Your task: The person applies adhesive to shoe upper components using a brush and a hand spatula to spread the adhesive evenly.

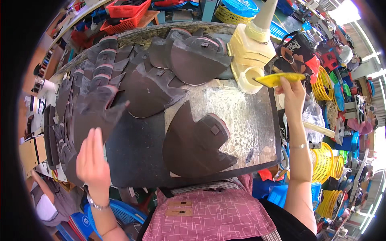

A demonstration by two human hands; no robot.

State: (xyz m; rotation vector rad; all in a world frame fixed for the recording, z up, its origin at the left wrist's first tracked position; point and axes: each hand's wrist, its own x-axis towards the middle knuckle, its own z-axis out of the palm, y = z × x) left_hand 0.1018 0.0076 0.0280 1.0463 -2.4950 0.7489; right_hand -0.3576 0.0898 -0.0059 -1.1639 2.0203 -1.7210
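My right hand (293, 96) grips a flat yellow spreader-like blade (283, 79), held level beside the round spout of a cream-yellow glue pot (250, 50). My left hand (93, 160) is open, its fingers stretched out together, beside a dark brown cut piece (94, 116) at the left; whether it touches that piece I cannot tell. On the board in front of me lies a single dark brown curved piece (193, 148), notched, with a pale edge and a small square tab. More such pieces (148, 90) overlap across the far and left side of the table.
A worn, glue-smeared board (253, 132) lies on the black table mat (132, 156). Red baskets (126, 18) stand beyond the far edge. Yellow baskets (321, 162), a clear plastic bag (313, 114) and scissors (284, 158) are at the right. Another person's arm (42, 186) shows at lower left.
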